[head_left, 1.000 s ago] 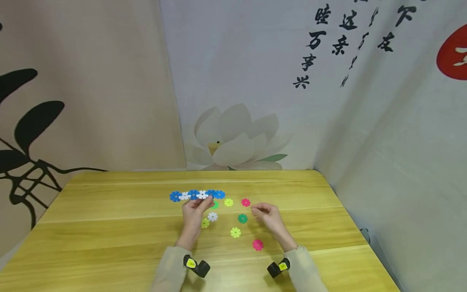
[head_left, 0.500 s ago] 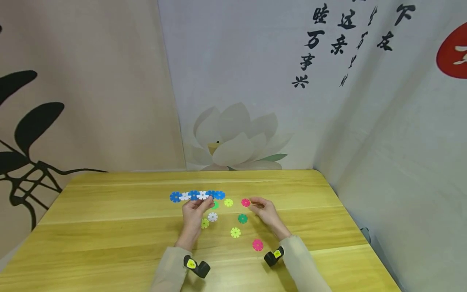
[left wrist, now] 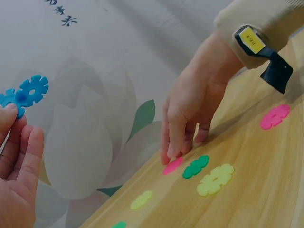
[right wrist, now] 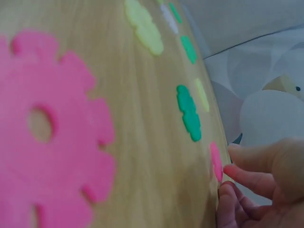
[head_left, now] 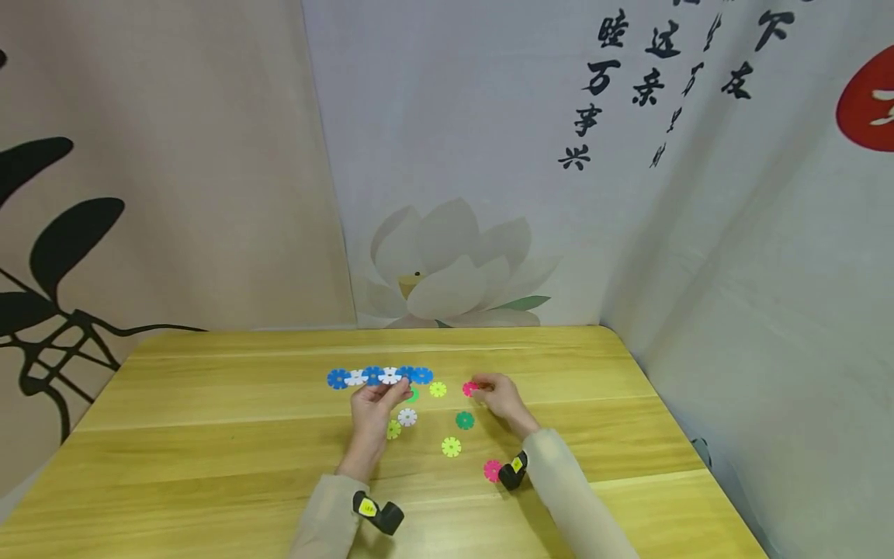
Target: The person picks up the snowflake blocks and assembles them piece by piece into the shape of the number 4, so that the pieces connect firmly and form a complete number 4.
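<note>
My left hand (head_left: pixel 373 415) pinches a row of interlocked blue and white snowflake building discs (head_left: pixel 373 376) between thumb and fingers, held up above the table. In the left wrist view the blue end disc (left wrist: pixel 34 90) stands out past the thumb. My right hand (head_left: pixel 501 397) reaches down to a pink snowflake disc (head_left: pixel 469 389) lying on the table. Its fingertips (right wrist: pixel 230 171) are right at the disc's edge, in both wrist views. Beside that disc lies a dark green disc (head_left: pixel 464 420).
Loose discs lie on the wooden table (head_left: pixel 209 466): yellow ones (head_left: pixel 451 447), a white one (head_left: pixel 407 418), and a light green one (head_left: pixel 414 395) partly behind my left hand. A second pink disc (head_left: pixel 492 470) lies below the right wrist camera (head_left: pixel 513 472). A printed curtain (head_left: pixel 475 155) hangs behind.
My right hand has moved left and down onto the pink disc, its wrist camera now overlapping the nearer pink disc. My left hand keeps its hold on the row, nearly still.
</note>
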The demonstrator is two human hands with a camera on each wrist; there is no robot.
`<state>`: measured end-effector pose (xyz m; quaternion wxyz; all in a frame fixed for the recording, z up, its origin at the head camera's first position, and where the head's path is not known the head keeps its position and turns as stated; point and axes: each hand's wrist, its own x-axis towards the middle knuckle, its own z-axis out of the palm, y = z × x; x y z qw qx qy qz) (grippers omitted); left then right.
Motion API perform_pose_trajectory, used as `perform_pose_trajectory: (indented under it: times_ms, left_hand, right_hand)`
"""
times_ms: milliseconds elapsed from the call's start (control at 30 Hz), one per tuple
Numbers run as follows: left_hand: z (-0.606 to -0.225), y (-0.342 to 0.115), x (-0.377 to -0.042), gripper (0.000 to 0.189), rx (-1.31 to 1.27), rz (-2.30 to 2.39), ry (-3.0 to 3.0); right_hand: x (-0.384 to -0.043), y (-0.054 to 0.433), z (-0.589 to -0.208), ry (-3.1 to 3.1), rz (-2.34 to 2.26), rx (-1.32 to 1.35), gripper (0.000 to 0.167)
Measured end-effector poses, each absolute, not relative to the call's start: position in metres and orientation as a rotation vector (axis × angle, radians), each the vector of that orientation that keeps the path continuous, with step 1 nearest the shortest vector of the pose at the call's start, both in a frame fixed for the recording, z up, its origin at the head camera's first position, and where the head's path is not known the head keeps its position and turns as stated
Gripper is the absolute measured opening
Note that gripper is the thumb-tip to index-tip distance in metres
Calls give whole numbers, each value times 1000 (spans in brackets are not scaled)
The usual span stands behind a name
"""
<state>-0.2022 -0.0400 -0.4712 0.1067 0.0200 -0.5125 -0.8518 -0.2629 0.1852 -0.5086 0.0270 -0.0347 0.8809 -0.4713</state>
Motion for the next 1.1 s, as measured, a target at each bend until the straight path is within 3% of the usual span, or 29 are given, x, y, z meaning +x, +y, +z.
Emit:
perform_pose_trajectory:
  times_ms: [333, 700, 1100]
  left_hand:
    - [-471, -38, -201, 16, 69, -2511, -1508]
    - [-472, -39, -202, 23, 60, -2520, -1498]
    - [-473, -40, -204, 23, 66, -2516, -1501]
  right_hand:
    - [-268, 180, -506, 2815, -1291, -164, 19]
    - [-269, 182, -505, 2777, -1287, -110, 24]
    - [-254, 179, -497, 2822, -1538, -149, 3]
